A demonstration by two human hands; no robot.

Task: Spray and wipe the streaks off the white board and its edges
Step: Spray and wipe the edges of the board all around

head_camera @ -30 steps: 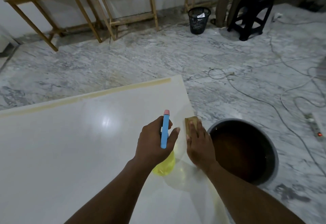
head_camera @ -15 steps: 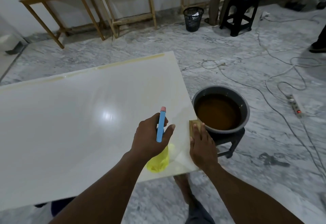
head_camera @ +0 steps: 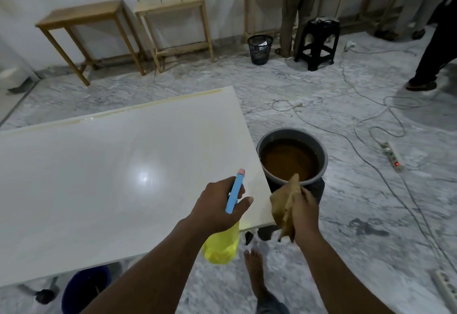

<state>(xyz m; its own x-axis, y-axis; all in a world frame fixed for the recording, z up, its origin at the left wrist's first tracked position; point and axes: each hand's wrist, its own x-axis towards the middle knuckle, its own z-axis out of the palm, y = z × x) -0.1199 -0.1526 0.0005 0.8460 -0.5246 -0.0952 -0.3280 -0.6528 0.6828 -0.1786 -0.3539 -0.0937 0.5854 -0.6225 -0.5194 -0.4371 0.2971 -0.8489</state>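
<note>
Lifted off the white board (head_camera: 111,177), the brown cloth (head_camera: 284,205) hangs bunched in the right hand (head_camera: 303,212); left hand (head_camera: 217,205) grips the spray bottle (head_camera: 222,242).

From my end the room reads dim and cool, lit softly from overhead. One round glare spot sits on the white board (head_camera: 111,165) at 8 o'clock, with a paler sheen around it; the rest of that surface is an even grey-white. Shadows are faint and soft-edged, darkest under the board at 7 o'clock. The cloth (head_camera: 282,205) in the right hand (head_camera: 304,212) is smeared by motion, while the spray bottle (head_camera: 221,247) in the left hand (head_camera: 217,205) looks fairly crisp. The wide lens leans the wooden tables (head_camera: 81,14) at 11 o'clock outward. The person's leg (head_camera: 432,54) at 2 o'clock and the power strip (head_camera: 446,286) at 4 o'clock go soft.
</note>
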